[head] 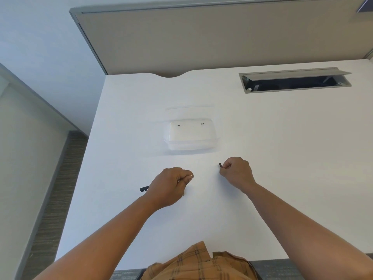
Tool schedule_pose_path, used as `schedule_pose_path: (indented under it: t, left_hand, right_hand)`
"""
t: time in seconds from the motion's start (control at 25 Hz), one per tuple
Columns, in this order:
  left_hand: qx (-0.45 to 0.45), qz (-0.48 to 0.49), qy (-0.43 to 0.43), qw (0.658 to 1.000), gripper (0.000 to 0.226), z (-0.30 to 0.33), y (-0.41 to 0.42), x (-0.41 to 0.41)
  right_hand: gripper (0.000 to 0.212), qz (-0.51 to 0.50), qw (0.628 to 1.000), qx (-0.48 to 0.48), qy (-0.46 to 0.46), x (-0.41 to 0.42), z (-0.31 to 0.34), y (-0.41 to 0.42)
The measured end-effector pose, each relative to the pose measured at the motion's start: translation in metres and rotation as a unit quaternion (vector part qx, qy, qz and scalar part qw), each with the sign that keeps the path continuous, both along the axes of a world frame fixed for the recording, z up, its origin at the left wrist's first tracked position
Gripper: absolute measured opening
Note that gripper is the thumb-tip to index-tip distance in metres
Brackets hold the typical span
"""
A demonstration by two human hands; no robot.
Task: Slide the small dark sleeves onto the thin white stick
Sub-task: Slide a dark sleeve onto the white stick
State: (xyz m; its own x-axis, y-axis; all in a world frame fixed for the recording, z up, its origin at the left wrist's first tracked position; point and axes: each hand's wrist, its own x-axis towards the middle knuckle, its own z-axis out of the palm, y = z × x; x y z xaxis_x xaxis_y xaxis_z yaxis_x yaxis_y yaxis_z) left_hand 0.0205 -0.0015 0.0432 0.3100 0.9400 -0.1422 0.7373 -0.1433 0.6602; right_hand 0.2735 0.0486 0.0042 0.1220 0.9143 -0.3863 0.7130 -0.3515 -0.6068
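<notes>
Thin white stick hard to make out against the white table (282,158); possibly pinched in the left hand (169,186), fingers curled, grip contents unclear. Dark pen-like thing (144,188) poking out left from under that hand, rest hidden, long axis roughly left-right. Right hand (236,171) clenched, pinching one small dark sleeve (220,165) at the fingertips, sleeve pointing up and away, tilted slightly left. One clear plastic box (171,141) beyond both hands, two dark specks inside, too small to identify. Hands apart, just above the table.
</notes>
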Motion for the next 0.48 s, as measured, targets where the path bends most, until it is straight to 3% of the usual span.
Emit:
schedule_pose_path:
  t: [0.2,0.48]
  left_hand:
    - [-0.013,0.036,-0.025,0.999,0.046,-0.0029,-0.0032,-0.0019]
    - [0.006,0.034,-0.03,0.999,0.043,-0.0043,-0.004,-0.0043]
  right_hand:
    - [0.018,-0.025,1.0,-0.008,-0.013,-0.0053,-0.0042,0.0042]
    - [0.015,-0.04,0.999,-0.005,-0.025,-0.0063,-0.0084,-0.0001]
